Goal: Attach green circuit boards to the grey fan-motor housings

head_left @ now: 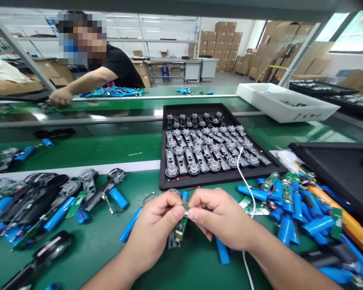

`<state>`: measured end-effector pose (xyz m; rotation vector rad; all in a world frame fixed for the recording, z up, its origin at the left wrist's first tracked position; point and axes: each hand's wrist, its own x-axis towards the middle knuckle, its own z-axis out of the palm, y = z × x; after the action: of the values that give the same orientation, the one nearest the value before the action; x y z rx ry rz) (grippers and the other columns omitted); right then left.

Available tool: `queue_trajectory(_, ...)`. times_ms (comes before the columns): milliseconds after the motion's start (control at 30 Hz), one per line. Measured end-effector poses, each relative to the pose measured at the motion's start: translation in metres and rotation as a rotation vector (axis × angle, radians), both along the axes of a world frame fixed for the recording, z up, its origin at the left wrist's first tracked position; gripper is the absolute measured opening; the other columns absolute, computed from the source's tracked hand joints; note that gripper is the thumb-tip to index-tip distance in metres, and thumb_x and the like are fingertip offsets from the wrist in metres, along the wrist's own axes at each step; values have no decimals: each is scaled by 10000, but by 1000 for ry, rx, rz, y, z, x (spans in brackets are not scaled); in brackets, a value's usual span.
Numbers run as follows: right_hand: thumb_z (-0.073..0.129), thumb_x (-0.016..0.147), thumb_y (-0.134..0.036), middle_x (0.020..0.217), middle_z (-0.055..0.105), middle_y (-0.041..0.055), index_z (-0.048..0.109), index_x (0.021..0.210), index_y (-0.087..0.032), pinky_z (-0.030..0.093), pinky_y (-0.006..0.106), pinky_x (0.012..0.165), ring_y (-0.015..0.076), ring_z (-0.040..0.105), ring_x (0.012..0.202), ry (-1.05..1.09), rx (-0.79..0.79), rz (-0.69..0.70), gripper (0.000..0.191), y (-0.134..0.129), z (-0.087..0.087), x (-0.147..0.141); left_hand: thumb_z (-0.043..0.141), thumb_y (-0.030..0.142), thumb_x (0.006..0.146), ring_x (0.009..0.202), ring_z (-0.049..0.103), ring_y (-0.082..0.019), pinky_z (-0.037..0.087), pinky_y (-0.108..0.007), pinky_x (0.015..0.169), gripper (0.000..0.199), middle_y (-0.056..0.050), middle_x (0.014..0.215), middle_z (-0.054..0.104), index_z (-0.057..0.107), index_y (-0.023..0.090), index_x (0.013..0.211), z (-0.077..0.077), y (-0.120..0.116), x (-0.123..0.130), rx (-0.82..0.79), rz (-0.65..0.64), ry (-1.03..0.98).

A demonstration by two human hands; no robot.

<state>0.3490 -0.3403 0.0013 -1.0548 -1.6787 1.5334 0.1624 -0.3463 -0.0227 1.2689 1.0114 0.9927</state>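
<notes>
Near the middle of the green table, my left hand (157, 225) pinches a small green circuit board (180, 230) by its upper end. My right hand (220, 215) is closed at the same end, its thumb and forefinger meeting at a small white part beside the left thumb. Under the board a grey plastic housing (174, 240) shows in part. A blue cylinder (184, 197) sticks up between both hands. Another blue cylinder (130, 225) lies left of my left hand, and one more (222, 250) lies under my right hand.
Behind my hands a black tray (162, 161) holds rows of grey housings. Blue cylinders (317, 225) and boards pile up at right, beside a white cable (245, 181). Black assemblies (39, 201) lie left. A white bin (260, 100) stands beyond; a person (117, 64) reaches across the far bench.
</notes>
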Motion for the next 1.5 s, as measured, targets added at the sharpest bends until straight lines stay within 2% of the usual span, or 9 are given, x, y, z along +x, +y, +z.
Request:
queue_trajectory(133,510,895,-278,452,470,-94,487,688,-231,365,226,487,99,442,381,-150,171,-93,213,-4,0,-5,683,619,822,647,458,-157,375,-271,610,450,22,668,530,603,201,675,6,0,4,74,46,53)
queue_trajectory(367,528,900,-211,551,466,-80,484,657,-217,318,232,547,93,436,496,-233,452,-187,247,-8,0,-6,671,593,837,631,433,-158,380,-279,600,428,26,645,512,592,205,677,10,-2,7,15,76,58)
queue_trajectory(667,542,883,-272,475,475,-92,496,705,-231,348,198,426,100,447,401,-24,10,-65,188,-3,1,-3,687,558,837,626,444,-153,370,-266,584,396,23,647,528,609,203,680,8,1,1,-6,14,46)
queue_trajectory(1000,496,910,-263,469,467,-89,458,688,-233,337,197,427,95,450,399,-104,65,-63,227,-6,2,-4,678,419,841,598,469,-151,385,-257,569,310,21,618,545,603,202,633,17,3,3,96,0,151)
queue_trajectory(1100,551,882,-268,606,491,-80,513,821,-217,354,196,468,93,437,498,25,-39,-16,88,-4,2,-2,683,406,809,533,412,-132,348,-242,507,308,39,551,502,592,202,598,23,4,4,42,-19,176)
queue_trajectory(1233,678,803,-225,686,485,-87,515,922,-218,344,183,507,86,401,574,111,-70,68,203,-2,2,-1,669,370,800,481,443,-130,341,-238,474,317,27,493,547,607,203,538,27,7,3,59,-98,292)
queue_trajectory(1367,623,841,-283,541,498,-109,478,834,-228,273,162,364,66,366,393,171,-111,-181,156,4,0,2,511,368,938,559,576,-174,437,-282,555,326,-29,627,675,713,201,745,20,17,-9,382,-18,464)
queue_trajectory(1433,612,848,-344,535,499,-105,472,819,-237,284,172,336,76,365,370,251,-60,-368,179,9,-1,5,554,327,932,838,660,-248,494,-358,754,221,-96,921,750,733,200,958,15,23,-15,609,-52,622)
queue_trajectory(1500,583,842,-333,578,508,-76,485,756,-235,324,192,366,94,400,422,265,73,-498,163,12,-2,8,637,273,889,1085,608,-316,456,-446,918,189,-126,1140,720,716,210,1048,8,28,-18,726,-197,790)
